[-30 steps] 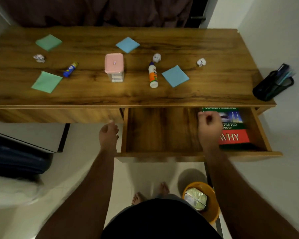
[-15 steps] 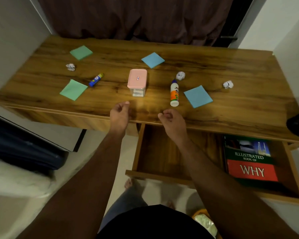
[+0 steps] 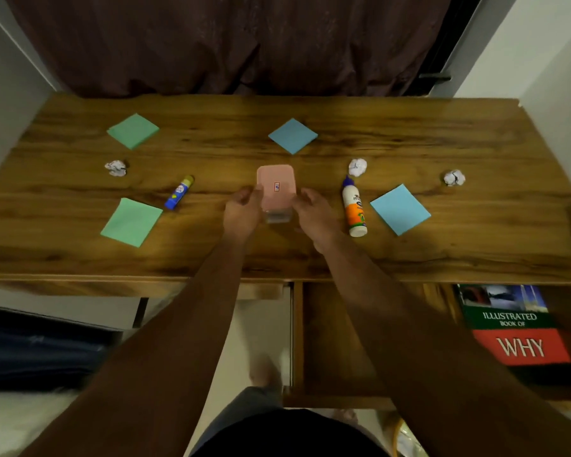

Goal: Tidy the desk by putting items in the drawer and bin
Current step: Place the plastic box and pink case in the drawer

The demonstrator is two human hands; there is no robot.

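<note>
Bracketing the pink-lidded container point(image 3: 276, 192) from both sides, the left hand point(image 3: 241, 211) and right hand point(image 3: 314, 212) are seen at surface centre. The left grip is set at the container's 9 o'clock flank, the right grip at its 3 o'clock flank. Fingers of both are curled inward toward the clear body below the lid; contact appears made at the lid edges, but whether the box is squeezed firmly or only touched cannot be told. No lift off the surface point(image 3: 310, 258) is evident.

Key relation: the container's long axis runs 12 to 6 o'clock, so the grips meet its long sides across the short width. Both hands are about equally near; neither is favoured.

The open drawer point(image 3: 330, 341) lies toward 5 o'clock from the container, below the surface's near edge. A book point(image 3: 515, 328) fills its right part; the left part is bare wood. Judgement: the carry would go back and to the right, into that bare part.

Remaining on the surface:
- glue stick point(image 3: 178, 192), 9 o'clock of the container
- glue bottle point(image 3: 354, 207), just beside the right hand at 3 o'clock
- three crumpled paper balls and four sticky-note pads, scattered

Risk, judged: the glue bottle could be knocked by the right wrist on withdrawal.
</note>
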